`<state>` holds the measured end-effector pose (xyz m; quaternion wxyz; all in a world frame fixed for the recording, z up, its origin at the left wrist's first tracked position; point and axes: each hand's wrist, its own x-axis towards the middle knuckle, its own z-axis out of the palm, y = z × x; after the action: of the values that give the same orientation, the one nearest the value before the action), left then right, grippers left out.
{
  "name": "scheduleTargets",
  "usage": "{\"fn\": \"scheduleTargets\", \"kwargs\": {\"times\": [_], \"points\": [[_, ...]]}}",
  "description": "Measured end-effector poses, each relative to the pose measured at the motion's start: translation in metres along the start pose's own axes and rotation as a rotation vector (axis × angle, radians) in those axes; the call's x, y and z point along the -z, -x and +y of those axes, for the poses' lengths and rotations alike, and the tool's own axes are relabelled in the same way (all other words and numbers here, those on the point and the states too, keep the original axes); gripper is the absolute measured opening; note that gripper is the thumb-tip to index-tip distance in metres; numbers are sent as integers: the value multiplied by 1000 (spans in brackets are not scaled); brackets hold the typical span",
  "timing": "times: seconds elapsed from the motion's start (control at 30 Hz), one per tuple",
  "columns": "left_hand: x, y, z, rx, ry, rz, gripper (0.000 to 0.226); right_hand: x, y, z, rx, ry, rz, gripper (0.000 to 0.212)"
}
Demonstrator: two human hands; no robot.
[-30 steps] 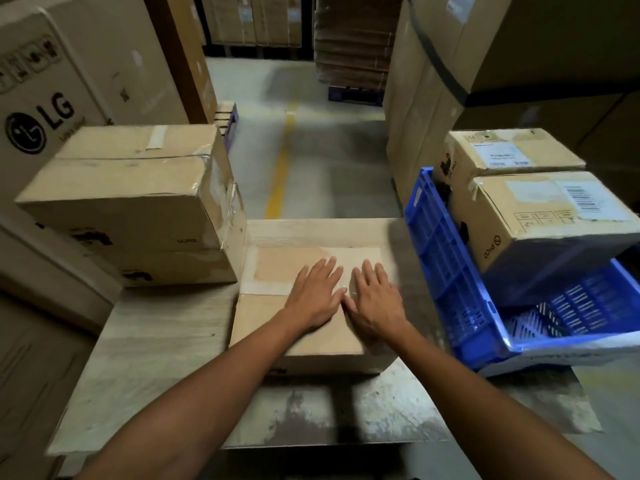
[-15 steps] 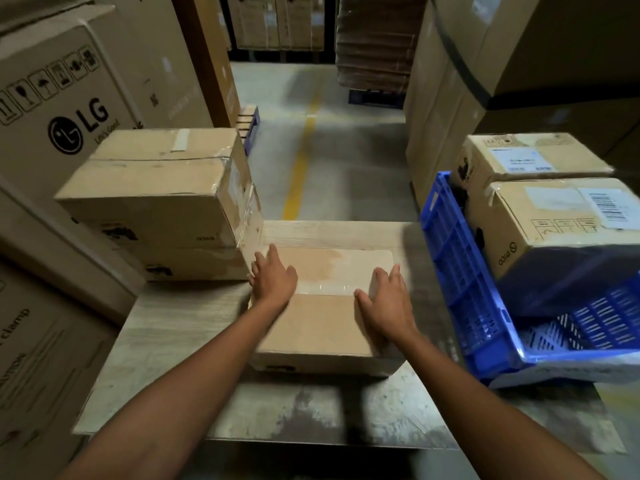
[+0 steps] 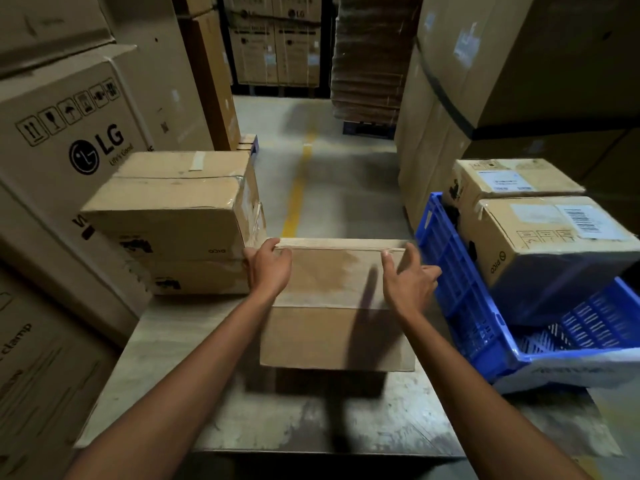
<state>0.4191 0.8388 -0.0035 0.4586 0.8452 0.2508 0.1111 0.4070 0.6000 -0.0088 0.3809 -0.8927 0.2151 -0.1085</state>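
Observation:
A plain cardboard box (image 3: pixel 337 306) is in the middle of the wooden table (image 3: pixel 166 358), its near side tipped up off the surface with a shadow beneath. My left hand (image 3: pixel 268 268) grips the box's far left corner, fingers curled over the top edge. My right hand (image 3: pixel 407 278) holds the far right corner, thumb on the top face and fingers round the right side.
Two stacked taped boxes (image 3: pixel 176 209) stand at the table's left, touching the held box's corner. A blue plastic crate (image 3: pixel 485 327) on the right carries two labelled boxes (image 3: pixel 550 237). Tall LG cartons (image 3: pixel 65 150) wall the left; an aisle with a yellow line (image 3: pixel 298 192) runs ahead.
Both hands slid from the middle of the box's top out to its far corners and took hold. The box has tipped up toward me and risen off the table.

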Motion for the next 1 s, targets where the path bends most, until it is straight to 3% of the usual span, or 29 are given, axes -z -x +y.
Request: {"fn": "scheduleTargets", "kwargs": {"times": [0.13,0.27,0.43,0.57,0.67,0.83,1.0], "points": [[13,24,-9,-106,-7,56,19,0,19,1,22,-144,51,56],[19,53,-39,-201,32,96,20,-6,37,16,29,-252,100,49],[14,80,-64,-332,-47,90,21,-8,52,37,17,-184,108,37],[13,82,-75,-611,-352,115,16,-15,67,31,178,122,126,25],[14,85,-77,-785,-400,5,24,-30,84,21,483,153,78,22],[15,83,-69,-752,-454,-75,42,-58,103,-2,791,97,-120,29],[17,73,-74,-724,-544,-67,47,-71,104,-9,900,250,-118,38]]}}
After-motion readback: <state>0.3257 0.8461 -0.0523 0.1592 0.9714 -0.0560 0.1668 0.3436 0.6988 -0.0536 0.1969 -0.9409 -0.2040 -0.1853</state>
